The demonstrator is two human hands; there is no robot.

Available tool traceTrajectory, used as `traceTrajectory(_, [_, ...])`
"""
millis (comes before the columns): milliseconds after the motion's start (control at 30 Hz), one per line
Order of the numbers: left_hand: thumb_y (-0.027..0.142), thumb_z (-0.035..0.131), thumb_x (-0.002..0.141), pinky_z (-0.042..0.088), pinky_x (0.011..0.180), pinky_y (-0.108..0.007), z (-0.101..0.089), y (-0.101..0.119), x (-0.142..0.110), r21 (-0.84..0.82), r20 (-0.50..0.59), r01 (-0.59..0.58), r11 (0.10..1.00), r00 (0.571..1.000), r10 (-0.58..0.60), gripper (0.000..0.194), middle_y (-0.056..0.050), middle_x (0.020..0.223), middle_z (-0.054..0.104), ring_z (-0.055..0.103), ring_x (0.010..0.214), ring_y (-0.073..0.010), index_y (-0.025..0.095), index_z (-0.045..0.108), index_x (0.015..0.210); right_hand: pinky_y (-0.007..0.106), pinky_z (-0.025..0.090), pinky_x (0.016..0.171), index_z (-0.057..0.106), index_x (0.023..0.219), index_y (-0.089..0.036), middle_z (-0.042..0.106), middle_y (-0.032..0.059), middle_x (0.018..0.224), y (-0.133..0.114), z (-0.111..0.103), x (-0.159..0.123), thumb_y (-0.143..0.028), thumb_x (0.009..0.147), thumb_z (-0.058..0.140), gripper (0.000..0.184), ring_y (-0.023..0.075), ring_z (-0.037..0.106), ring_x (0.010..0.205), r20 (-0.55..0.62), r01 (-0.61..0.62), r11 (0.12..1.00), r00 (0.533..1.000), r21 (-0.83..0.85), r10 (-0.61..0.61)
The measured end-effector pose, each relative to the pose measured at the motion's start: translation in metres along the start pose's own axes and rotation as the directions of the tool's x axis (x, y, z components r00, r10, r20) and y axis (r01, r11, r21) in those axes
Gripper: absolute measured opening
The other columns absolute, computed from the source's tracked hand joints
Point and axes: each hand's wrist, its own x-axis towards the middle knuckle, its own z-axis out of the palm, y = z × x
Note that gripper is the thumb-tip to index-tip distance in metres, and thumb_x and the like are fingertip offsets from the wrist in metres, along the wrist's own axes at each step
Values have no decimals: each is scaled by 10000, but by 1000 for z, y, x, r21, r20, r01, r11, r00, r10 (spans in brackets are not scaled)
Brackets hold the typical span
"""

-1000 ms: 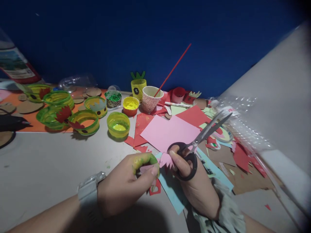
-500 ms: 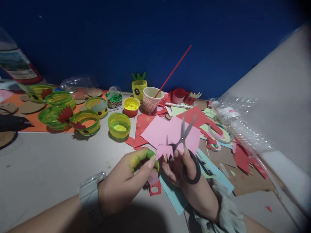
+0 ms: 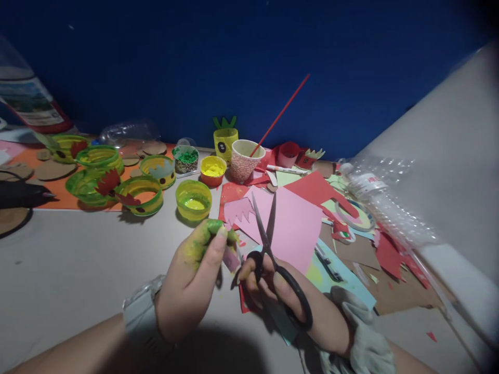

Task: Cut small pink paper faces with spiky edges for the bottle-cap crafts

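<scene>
My left hand (image 3: pixel 200 272), its fingers smeared with green and yellow paint, is closed on a pink paper strip (image 3: pixel 231 259). The jagged end of the pink paper shows past the fingertips, above the red paper. My right hand (image 3: pixel 273 285) holds black-handled scissors (image 3: pixel 267 234), its fingers in the loops. Their blades are parted and point away from me, with no paper between them. A larger pink sheet (image 3: pixel 296 223) lies beyond and below the blades. Under the right forearm is a light blue sheet (image 3: pixel 354 283).
Several green-yellow painted rings (image 3: pixel 144 195) stand at left on an orange sheet. Nearer the middle are a painted cup (image 3: pixel 194 201), a yellow paint pot (image 3: pixel 212 170), a green paint pot (image 3: pixel 186 158) and a paper cup (image 3: pixel 244 162) holding a red stick. Bubble wrap (image 3: pixel 393 208) lies right.
My left hand has moved left with the pink strip, away from the scissors. My right hand has turned and come lower and nearer, so the scissors sit further left with blades still parted.
</scene>
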Motion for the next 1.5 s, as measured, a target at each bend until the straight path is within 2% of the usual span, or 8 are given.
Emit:
traceTrajectory(100, [264, 409, 1016, 442, 533, -125, -1, 2, 1, 50, -58, -60, 997, 996, 63, 256, 60, 656, 592, 531, 548, -53, 218, 565, 819, 284, 418, 651, 545, 953, -171, 500, 7, 744, 1, 0, 0, -602, 964, 384, 460, 151, 483, 676, 35, -24, 999, 999, -41, 26])
traceTrajectory(200, [267, 415, 1015, 449, 571, -131, -1, 1, 0, 53, -53, -91, 994, 994, 94, 256, 52, 685, 578, 545, 596, -58, 218, 566, 814, 289, 413, 676, 556, 954, -174, 516, 19, 788, -1, 0, -1, -511, 962, 447, 354, 163, 492, 715, 52, 20, 988, 999, -153, -12])
traceTrajectory(400, [297, 403, 1021, 404, 507, -146, -1, -1, -4, -23, 146, -12, 1000, 989, 15, 269, 64, 635, 534, 497, 527, -55, 212, 517, 792, 259, 347, 592, 518, 866, -193, 481, -21, 736, -4, 2, 0, -270, 842, 558, 90, 136, 417, 640, 50, 16, 962, 999, -273, -3])
traceTrajectory(533, [264, 407, 1016, 405, 566, -156, -1, 1, -3, -5, 264, -10, 1000, 964, 11, 227, 60, 667, 536, 488, 588, -65, 210, 512, 822, 261, 337, 592, 482, 801, -198, 473, -22, 734, -3, 3, 0, -254, 810, 565, 101, 139, 407, 649, 42, 7, 945, 999, -328, 8])
traceTrajectory(700, [209, 412, 1001, 402, 592, -169, -2, 2, -2, 23, 288, -45, 999, 957, 36, 221, 49, 702, 527, 485, 628, -72, 195, 503, 800, 258, 340, 590, 483, 806, -197, 464, -24, 726, -3, 3, -1, -261, 813, 568, 107, 136, 396, 644, 46, 20, 951, 999, -308, -6])
traceTrajectory(967, [220, 399, 1003, 399, 602, -183, -1, 3, 1, 50, 295, -66, 997, 954, 49, 220, 38, 720, 520, 470, 645, -83, 187, 513, 818, 263, 379, 621, 529, 867, -192, 517, -3, 764, -6, 1, 0, -273, 839, 545, 88, 149, 444, 675, 64, 39, 943, 998, -331, -19])
traceTrajectory(1300, [254, 398, 1010, 386, 597, -183, -4, 2, 0, 110, 290, -77, 991, 956, 43, 245, 47, 700, 499, 452, 636, -78, 186, 491, 794, 256, 388, 621, 513, 818, -187, 540, 1, 753, -5, 3, 0, -303, 877, 549, 135, 146, 463, 672, 44, -29, 957, 998, -288, 43])
traceTrajectory(1500, [274, 397, 1012, 391, 597, -188, -3, 2, 1, 138, 264, -83, 987, 964, 44, 242, 46, 706, 511, 454, 637, -84, 188, 506, 814, 269, 372, 603, 521, 813, -180, 517, 5, 738, -4, 3, 1, -457, 911, 517, 294, 148, 437, 654, 31, -45, 951, 998, -304, 58])
